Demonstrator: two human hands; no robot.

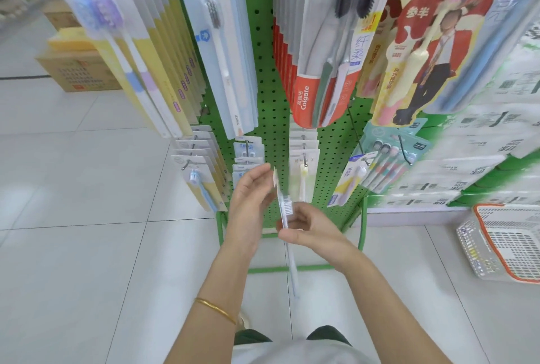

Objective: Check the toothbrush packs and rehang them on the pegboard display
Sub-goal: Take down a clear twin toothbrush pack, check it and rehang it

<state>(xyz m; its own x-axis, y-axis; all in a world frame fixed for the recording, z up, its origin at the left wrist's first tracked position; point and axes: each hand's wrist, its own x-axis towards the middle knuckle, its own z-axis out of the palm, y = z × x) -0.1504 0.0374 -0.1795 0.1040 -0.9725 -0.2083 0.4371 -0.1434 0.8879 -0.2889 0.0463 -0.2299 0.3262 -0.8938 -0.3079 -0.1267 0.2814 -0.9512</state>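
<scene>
Person stands facing the green pegboard point(264, 42), head view looks down. Toothbrush pack point(287, 207) is held edge-on in front of the board's lower rows, between both hands, with its top card up by the left fingertips and its long tail hanging down over the floor point(73, 247). White bristles show through the blister, just above the right hand.

Right hand point(309, 226): fingers curled round the pack's middle, thumb on the near side, a firm hold. Left hand point(251, 197): fingers mostly straight and loose, tips touching the pack's upper part; a pinch can't be made out. Gold bracelet point(216, 308) on the left wrist.

On the board, upper hooks carry rows of long packs, with a Colgate pack point(321, 77) at centre and a canban pack point(415, 42) to its right. Lower hooks hold shorter packs: a blue-brush pack point(201, 185) at left, a yellow-brush pack point(304, 176) just behind the held one, a multi-brush pack point(385, 165) at right.

White basket point(502, 244) with an orange rim sits on the floor at right. Cardboard boxes point(79, 68) are stacked far left.
</scene>
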